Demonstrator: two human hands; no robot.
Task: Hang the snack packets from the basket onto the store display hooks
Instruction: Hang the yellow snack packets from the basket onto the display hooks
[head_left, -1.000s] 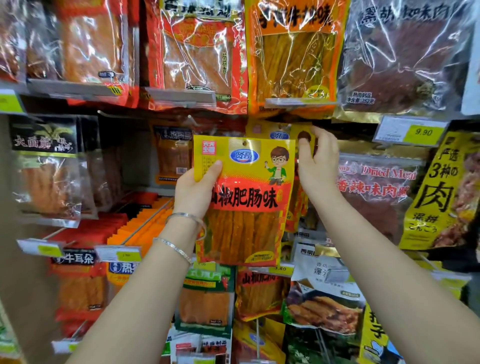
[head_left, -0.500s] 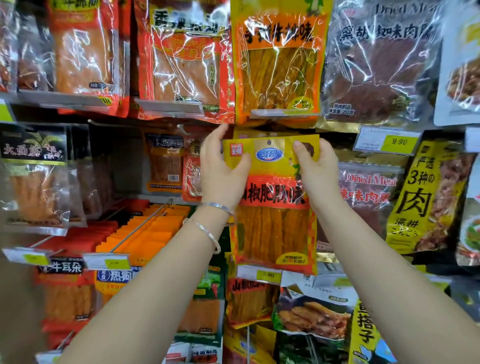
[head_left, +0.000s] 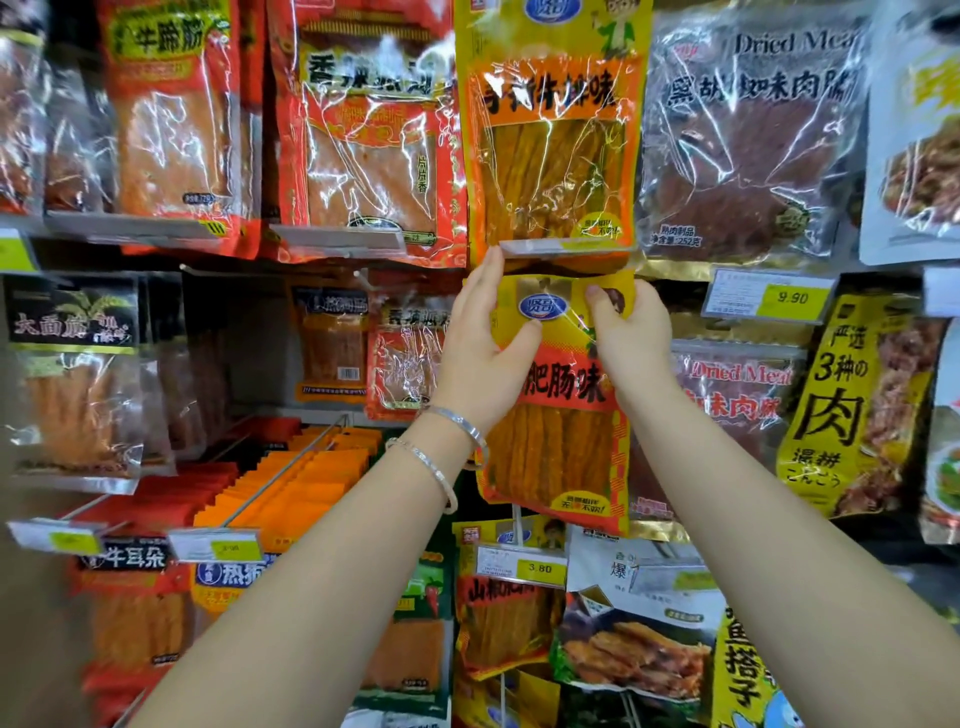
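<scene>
- The packet, yellow with an orange band and brown strips behind a clear window, is held upright against the display in the middle of the view; its top edge sits just under the label strip of the upper packet, a similar yellow one hanging above.
- The left hand grips the packet's upper left edge; the thumb lies across the front with its tip beside the blue logo; the fingers reach up behind the edge, and their tips touch the strip above.
- The right hand pinches the upper right corner; the thumb is on the front and the other fingers are curled behind.
- Whether the packet's hole is on a hook cannot be told; that spot is hidden behind the packet and the hands.
- Two silver bangles circle the left wrist.
- A dark meat packet hangs to the right in the upper row; a price tag reading 9.90 sits under it.
- Below the held packet a second tag reads 3.80.
- At lower left, orange packets are packed in rows on long hooks.
</scene>
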